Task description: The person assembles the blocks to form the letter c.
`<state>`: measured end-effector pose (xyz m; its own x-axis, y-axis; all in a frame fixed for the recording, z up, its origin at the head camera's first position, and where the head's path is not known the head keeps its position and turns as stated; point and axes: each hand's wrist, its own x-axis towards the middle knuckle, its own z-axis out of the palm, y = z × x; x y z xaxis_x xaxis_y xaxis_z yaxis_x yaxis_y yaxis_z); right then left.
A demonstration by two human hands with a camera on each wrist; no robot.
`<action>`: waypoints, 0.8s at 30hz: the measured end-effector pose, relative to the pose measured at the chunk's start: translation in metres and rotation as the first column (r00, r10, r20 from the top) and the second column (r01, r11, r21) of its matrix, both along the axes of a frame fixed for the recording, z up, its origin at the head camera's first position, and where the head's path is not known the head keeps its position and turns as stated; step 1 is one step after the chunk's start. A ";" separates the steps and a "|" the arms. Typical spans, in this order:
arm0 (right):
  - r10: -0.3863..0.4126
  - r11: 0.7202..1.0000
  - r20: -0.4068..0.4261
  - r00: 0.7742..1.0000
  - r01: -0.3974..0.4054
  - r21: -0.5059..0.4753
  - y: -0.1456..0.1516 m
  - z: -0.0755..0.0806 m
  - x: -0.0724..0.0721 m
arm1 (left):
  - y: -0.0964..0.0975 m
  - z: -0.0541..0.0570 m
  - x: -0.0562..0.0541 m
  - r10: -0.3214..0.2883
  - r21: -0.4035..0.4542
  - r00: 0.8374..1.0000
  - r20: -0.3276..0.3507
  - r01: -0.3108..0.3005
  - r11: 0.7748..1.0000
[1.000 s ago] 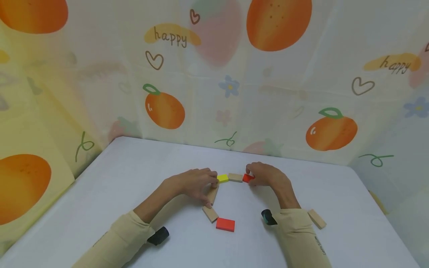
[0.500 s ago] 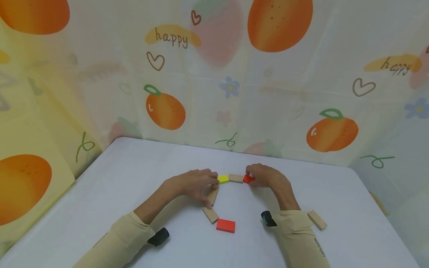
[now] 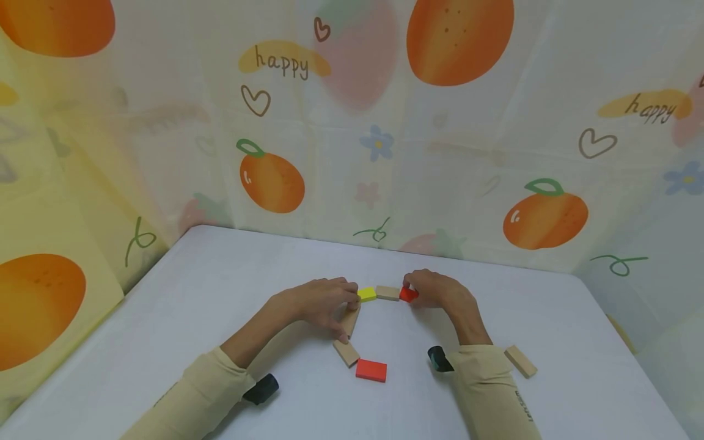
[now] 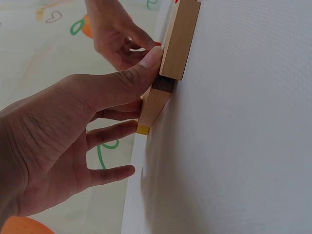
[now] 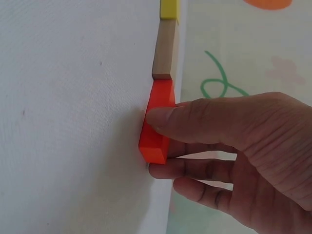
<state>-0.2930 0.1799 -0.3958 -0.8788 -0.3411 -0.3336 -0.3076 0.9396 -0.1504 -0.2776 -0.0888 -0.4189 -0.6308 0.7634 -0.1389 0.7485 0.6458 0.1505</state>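
Note:
In the head view, wooden blocks lie flat in a curved row on the white table. My right hand point(image 3: 440, 289) grips a red block point(image 5: 158, 131) at the row's right end, thumb on its near side and fingers beyond. A plain wood block point(image 3: 388, 293) and a yellow block point(image 3: 366, 294) follow to its left. My left hand point(image 3: 324, 304) holds a plain block point(image 4: 156, 101), thumb at its near end and fingertips toward the yellow one. Another plain block point(image 3: 346, 353) sits right by the left thumb, its corner meeting a second red block point(image 3: 371, 370).
A loose plain block point(image 3: 520, 361) lies beside the right sleeve point(image 3: 489, 385). Dark wrist cameras point(image 3: 261, 389) hang under both forearms, low over the white table point(image 3: 264, 256). A fruit-print cloth point(image 3: 330, 153) hangs behind the table's back edge.
Both hands keep nearly the same pose and place around the row. The whole view has shifted very slightly; the blocks stay arranged as before.

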 end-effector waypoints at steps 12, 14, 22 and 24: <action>-0.012 1.000 0.011 1.000 0.013 -0.008 0.002 0.001 0.001 | 0.000 -0.002 -0.001 0.006 0.001 1.000 -0.005 -0.006 1.000; -0.020 1.000 0.021 1.000 0.020 -0.009 0.002 0.001 0.002 | 0.000 -0.002 0.000 0.009 0.001 1.000 -0.002 -0.009 1.000; -0.048 0.999 0.031 0.998 0.049 -0.007 0.008 0.008 0.007 | 0.001 -0.001 0.000 0.012 0.002 1.000 0.003 -0.012 1.000; -0.041 0.999 0.022 0.999 0.042 -0.006 0.010 0.011 0.010 | 0.001 -0.001 0.001 0.016 0.001 1.000 0.005 -0.016 1.000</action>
<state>-0.2835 0.1899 -0.3845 -0.8848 -0.3068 -0.3507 -0.2650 0.9504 -0.1628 -0.2770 -0.0879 -0.4196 -0.6419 0.7537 -0.1413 0.7375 0.6572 0.1553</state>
